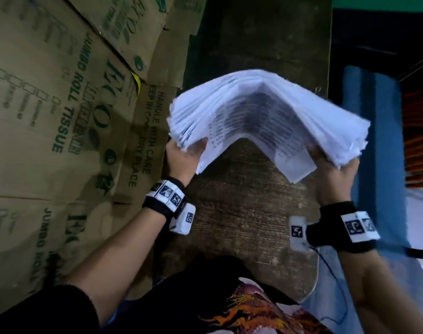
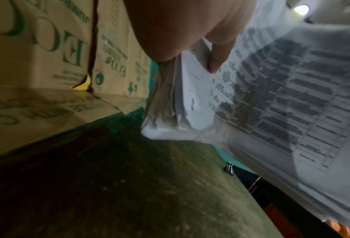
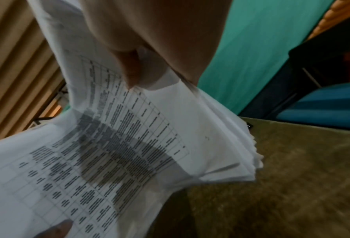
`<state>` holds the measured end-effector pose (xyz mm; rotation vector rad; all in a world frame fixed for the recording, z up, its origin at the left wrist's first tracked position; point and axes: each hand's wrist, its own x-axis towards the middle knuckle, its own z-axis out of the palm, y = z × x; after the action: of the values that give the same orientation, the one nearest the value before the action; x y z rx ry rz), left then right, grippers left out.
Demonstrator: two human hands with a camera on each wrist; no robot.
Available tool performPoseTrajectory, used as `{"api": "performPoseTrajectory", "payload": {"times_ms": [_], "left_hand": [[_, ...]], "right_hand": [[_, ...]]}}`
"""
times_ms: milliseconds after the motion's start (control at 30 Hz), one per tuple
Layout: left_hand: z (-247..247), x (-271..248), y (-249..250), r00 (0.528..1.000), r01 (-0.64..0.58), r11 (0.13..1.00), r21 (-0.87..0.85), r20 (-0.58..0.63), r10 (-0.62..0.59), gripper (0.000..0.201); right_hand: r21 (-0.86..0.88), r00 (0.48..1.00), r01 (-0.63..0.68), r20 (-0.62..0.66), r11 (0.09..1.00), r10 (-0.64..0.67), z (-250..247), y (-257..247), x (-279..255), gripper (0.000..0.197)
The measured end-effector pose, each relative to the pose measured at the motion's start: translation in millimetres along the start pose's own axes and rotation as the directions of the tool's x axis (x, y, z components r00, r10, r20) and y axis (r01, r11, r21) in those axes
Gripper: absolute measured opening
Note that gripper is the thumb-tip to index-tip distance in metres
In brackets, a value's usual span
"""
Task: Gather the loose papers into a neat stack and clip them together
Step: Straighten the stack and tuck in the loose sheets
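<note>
A thick stack of white printed papers (image 1: 265, 116) arches upward above the dark wooden table (image 1: 241, 213). My left hand (image 1: 184, 155) grips the stack's left end, its thumb pressing on the near sheet (image 2: 219, 59). My right hand (image 1: 335, 165) grips the right end, where the thumb lies on the printed sheet (image 3: 131, 70) and the sheet edges fan out unevenly (image 3: 249, 151). A small black binder clip (image 2: 229, 169) lies at the table's far right edge, apart from both hands.
Brown cardboard boxes (image 1: 61, 104) printed "JUMBO ROLL TISSUE" line the table's left side. A blue surface (image 1: 374, 116) and orange items (image 1: 417, 136) lie past the right edge. A green wall (image 3: 261, 48) stands behind.
</note>
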<state>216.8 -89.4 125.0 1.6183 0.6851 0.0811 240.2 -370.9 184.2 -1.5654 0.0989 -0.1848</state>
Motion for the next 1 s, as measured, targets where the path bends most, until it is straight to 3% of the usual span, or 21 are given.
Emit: {"api": "performPoseTrajectory", "payload": {"times_ms": [67,100,167,200,233,333,400,467,633,767,1000], "left_hand": [[-10,1,-25,0.992,0.109,0.987,0.114,0.054,-0.115,0.086],[-15,1,-33,0.985,0.133,0.986,0.100,0.101,-0.143,0.082],[-20,-7,-33,0.990,0.040,0.966,0.255,0.122,-0.073,0.051],[-23,-6,-33,0.990,-0.020,0.947,0.322,0.138,-0.026,0.046],[-26,-4,-27,0.984,-0.067,0.958,0.278,0.177,0.017,0.045],[-41,13,-19,0.939,-0.249,0.962,0.109,0.270,0.212,0.046],[-43,22,-14,0.916,-0.288,0.955,0.071,0.313,0.253,0.050],[-42,23,-4,0.896,-0.319,0.941,0.116,0.361,0.259,0.047],[-43,29,-4,0.906,-0.300,0.950,0.091,0.339,0.254,0.045],[-28,24,-5,0.953,0.002,0.999,0.045,0.304,-0.016,0.039],[-32,21,9,0.995,-0.044,0.998,0.035,0.091,0.040,0.043]], "right_hand": [[-0.099,0.997,-0.071,-0.043,0.993,0.067,-8,23,-8,0.045],[-0.177,0.994,-0.105,-0.006,0.979,0.105,-13,34,-12,0.049],[-0.231,0.977,-0.171,0.087,0.958,0.195,-24,56,-16,0.045],[-0.215,0.966,-0.233,0.060,0.948,0.251,-26,60,-14,0.047],[-0.208,0.961,-0.262,0.026,0.942,0.274,-30,62,-11,0.049],[-0.159,0.985,-0.160,0.045,0.974,0.169,-33,59,-1,0.048],[-0.151,0.981,-0.132,0.120,0.980,0.151,-32,56,3,0.057],[-0.164,0.977,-0.113,0.162,0.980,0.140,-30,61,9,0.054],[-0.163,0.966,-0.107,0.216,0.981,0.141,-34,59,17,0.058],[-0.230,0.973,-0.116,0.170,0.966,0.158,-26,70,16,0.036],[-0.208,0.994,-0.044,0.091,0.977,0.064,-35,48,24,0.026]]}}
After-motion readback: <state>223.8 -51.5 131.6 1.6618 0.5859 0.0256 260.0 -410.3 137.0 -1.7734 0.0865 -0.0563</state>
